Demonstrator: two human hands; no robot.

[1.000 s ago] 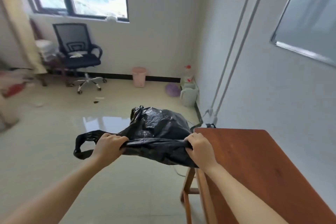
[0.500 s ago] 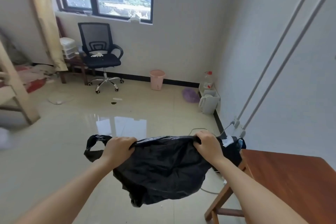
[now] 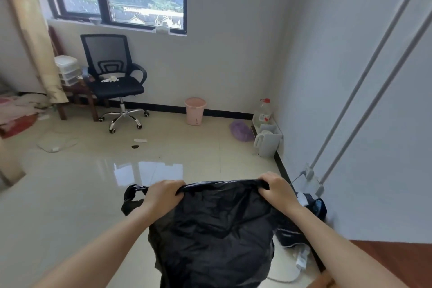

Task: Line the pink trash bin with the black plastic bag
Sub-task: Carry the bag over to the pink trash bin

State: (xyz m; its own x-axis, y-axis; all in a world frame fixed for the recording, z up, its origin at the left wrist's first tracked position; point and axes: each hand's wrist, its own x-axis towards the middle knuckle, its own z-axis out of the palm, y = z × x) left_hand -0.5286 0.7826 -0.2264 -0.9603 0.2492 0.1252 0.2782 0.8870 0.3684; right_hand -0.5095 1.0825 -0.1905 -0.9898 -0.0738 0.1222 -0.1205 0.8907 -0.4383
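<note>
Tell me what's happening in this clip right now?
A person holds a black plastic bag stretched between the left hand and right hand, gripping its top edge so it hangs down. The pink trash bin stands unlined by the far wall, across the floor from the person.

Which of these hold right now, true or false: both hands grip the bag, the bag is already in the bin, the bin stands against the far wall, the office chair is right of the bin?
1. Both the left hand and the right hand grip the black bag. True.
2. The bag is already in the pink bin. False: it hangs between the hands, far from the bin.
3. The bin stands against the far wall. True.
4. The office chair is right of the bin. False: it is left.
</note>
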